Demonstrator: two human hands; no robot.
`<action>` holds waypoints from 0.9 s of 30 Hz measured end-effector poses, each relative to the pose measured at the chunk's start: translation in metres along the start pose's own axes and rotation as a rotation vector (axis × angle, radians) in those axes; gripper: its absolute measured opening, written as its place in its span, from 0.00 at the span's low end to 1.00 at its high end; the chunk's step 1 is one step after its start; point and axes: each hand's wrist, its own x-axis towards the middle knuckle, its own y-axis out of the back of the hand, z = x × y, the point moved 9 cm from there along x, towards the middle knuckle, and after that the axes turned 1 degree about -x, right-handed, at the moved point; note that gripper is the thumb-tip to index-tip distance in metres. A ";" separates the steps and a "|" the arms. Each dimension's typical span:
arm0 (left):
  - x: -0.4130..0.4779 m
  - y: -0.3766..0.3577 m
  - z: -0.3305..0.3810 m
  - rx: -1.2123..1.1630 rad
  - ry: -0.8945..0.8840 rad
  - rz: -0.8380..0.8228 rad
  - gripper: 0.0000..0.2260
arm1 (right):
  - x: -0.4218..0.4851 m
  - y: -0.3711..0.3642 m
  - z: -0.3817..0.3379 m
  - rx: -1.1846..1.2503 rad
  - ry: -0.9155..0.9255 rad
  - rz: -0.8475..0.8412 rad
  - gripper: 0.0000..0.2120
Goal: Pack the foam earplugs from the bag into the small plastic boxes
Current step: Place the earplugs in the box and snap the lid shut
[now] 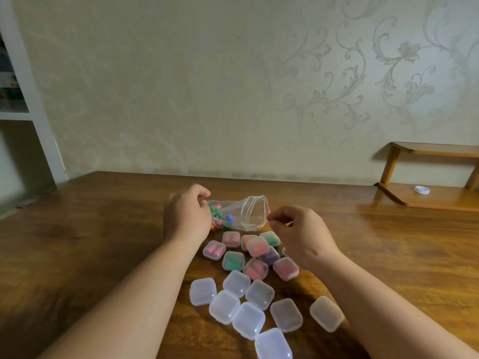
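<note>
Bag (246, 211) lies at frame centre, left hand (186, 216) gripping its closed end, right hand (298, 229) pinching the mouth rim. Best tip gently, so earplugs (220, 216) slide out near the empty boxes (236, 283) at lower centre.

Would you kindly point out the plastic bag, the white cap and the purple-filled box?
plastic bag (234, 207), head view, on its clear side wall.
white cap (421, 189), head view, on its top face.
purple-filled box (270, 256), head view, on its visible lid.
</note>
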 end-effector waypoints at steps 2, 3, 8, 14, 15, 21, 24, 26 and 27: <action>0.002 -0.006 -0.003 0.105 -0.005 -0.021 0.12 | 0.007 -0.006 -0.005 -0.021 0.023 -0.042 0.10; 0.003 -0.010 -0.004 0.154 -0.004 -0.052 0.13 | 0.010 -0.009 -0.007 -0.027 0.026 -0.068 0.11; -0.002 -0.025 -0.008 0.365 0.042 -0.225 0.19 | 0.024 -0.024 -0.009 0.030 -0.073 -0.175 0.13; -0.005 -0.031 -0.020 0.589 0.132 -0.349 0.21 | 0.024 -0.041 -0.024 -0.130 0.011 -0.163 0.08; -0.004 -0.030 -0.019 0.545 0.130 -0.332 0.19 | 0.025 -0.036 -0.026 -0.108 0.041 -0.106 0.06; -0.004 -0.030 -0.006 -0.378 0.265 -0.269 0.07 | 0.019 0.001 -0.028 0.094 0.101 0.071 0.04; -0.007 -0.030 -0.004 -0.832 0.391 -0.236 0.17 | 0.016 0.024 -0.030 0.138 0.129 0.195 0.06; -0.009 -0.033 -0.001 -1.126 0.455 -0.278 0.23 | 0.016 0.035 -0.032 0.180 0.143 0.250 0.06; -0.010 -0.034 0.002 -1.231 0.473 -0.322 0.25 | 0.015 0.037 -0.033 0.198 0.145 0.259 0.07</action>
